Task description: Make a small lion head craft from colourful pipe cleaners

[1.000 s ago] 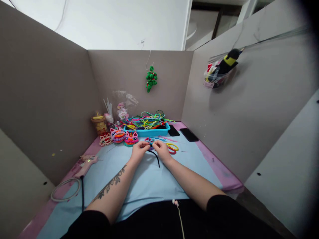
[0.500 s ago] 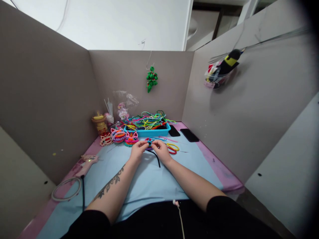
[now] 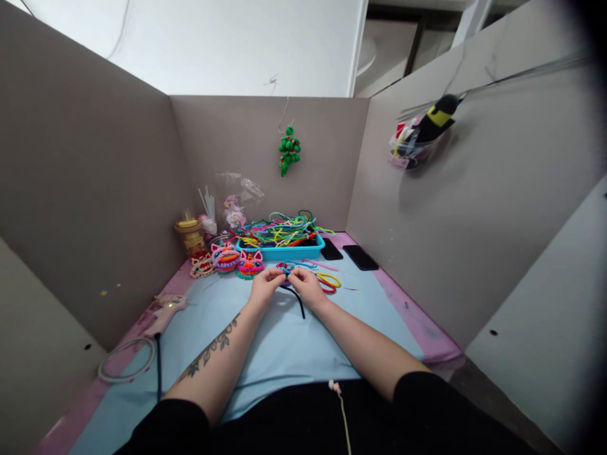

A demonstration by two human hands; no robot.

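Note:
Fingertips pinched, my left hand (image 3: pixel 265 288) and my right hand (image 3: pixel 306 287) meet over the middle of the table. Between them is a small blue pipe cleaner piece (image 3: pixel 287 268) with some black in it, mostly covered by the fingers. A black pipe cleaner (image 3: pixel 300 304) curves down from just below the fingers; I cannot tell whether it joins the piece. Beside my right hand lie a yellow pipe cleaner (image 3: pixel 332 278) and a red pipe cleaner (image 3: pixel 331 289), both bent. Left of my hands stands a pink unicorn-like pipe cleaner figure (image 3: pixel 250 264).
A blue tray (image 3: pixel 284 254) heaped with coloured pipe cleaners sits at the back. Two more figures, one of them purple-pink (image 3: pixel 224 256), stand left of it. A pink glue gun (image 3: pixel 165 314) lies at left, its light on. Two phones, one (image 3: pixel 360 257) farther right, lie behind. Partitions enclose the table.
The fingertips have closed in and tilted slightly, so less of the small blue piece and its dark centre shows. Both hands stay in nearly the same place.

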